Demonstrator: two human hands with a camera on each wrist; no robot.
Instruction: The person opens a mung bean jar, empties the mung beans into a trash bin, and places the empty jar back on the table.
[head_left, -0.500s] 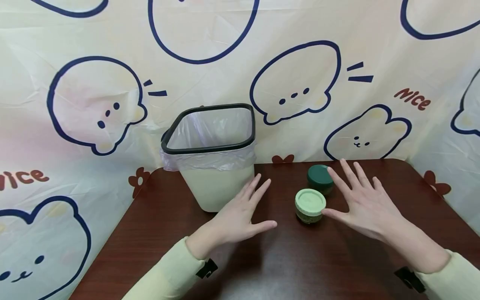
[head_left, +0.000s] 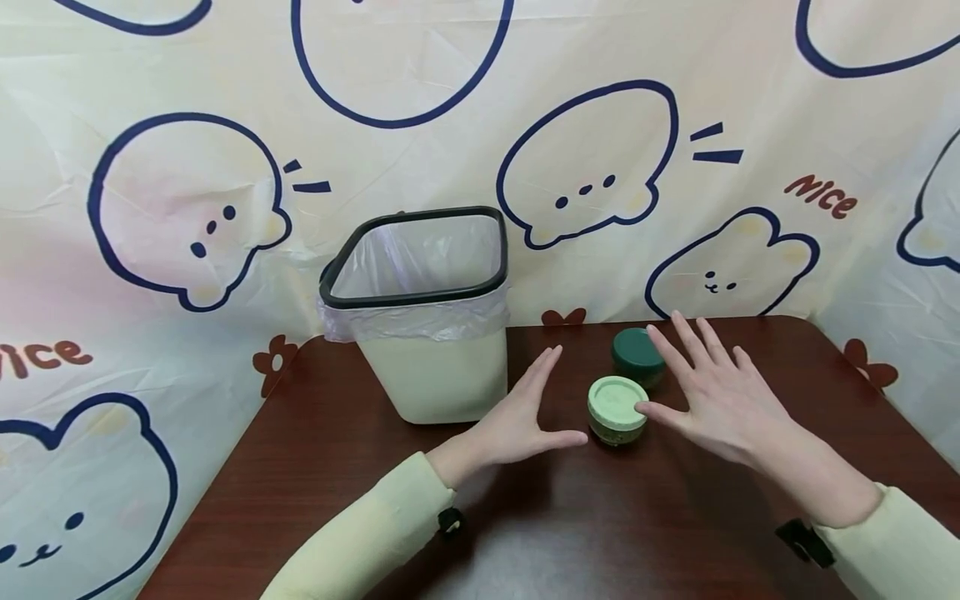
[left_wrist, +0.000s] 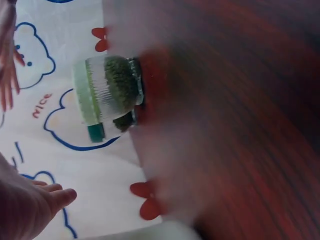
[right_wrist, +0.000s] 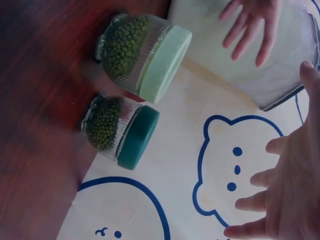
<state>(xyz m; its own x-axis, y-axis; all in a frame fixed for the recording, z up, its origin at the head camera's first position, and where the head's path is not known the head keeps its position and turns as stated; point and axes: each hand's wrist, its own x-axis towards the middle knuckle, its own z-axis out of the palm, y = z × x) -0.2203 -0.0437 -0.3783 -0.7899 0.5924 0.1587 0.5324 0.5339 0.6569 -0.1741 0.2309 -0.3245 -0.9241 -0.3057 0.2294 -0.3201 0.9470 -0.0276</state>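
Observation:
Two small glass jars partly filled with green beans stand on the table. The nearer one, a jar with a light green lid (head_left: 617, 403), is between my hands; a jar with a dark green lid (head_left: 637, 353) stands just behind it. My left hand (head_left: 517, 421) reaches in from the left, fingers straight and thumb spread toward the nearer jar. On the other side my right hand (head_left: 720, 396) is spread wide, its thumb overlapping the light lid's edge in the head view. Both hands hold nothing. The right wrist view shows the beans (right_wrist: 125, 47) filling about half the nearer jar.
A cream waste bin (head_left: 442, 375) with a black rim and a clear liner stands at the back left, close to my left hand. Behind the dark wooden table (head_left: 330, 450) hangs a white cloth (head_left: 420, 167) printed with cartoon animals.
My left hand has moved right, closer to the light-lidded jar, and its fingers have come together. The right hand has shifted slightly left. Both jars stand where they were.

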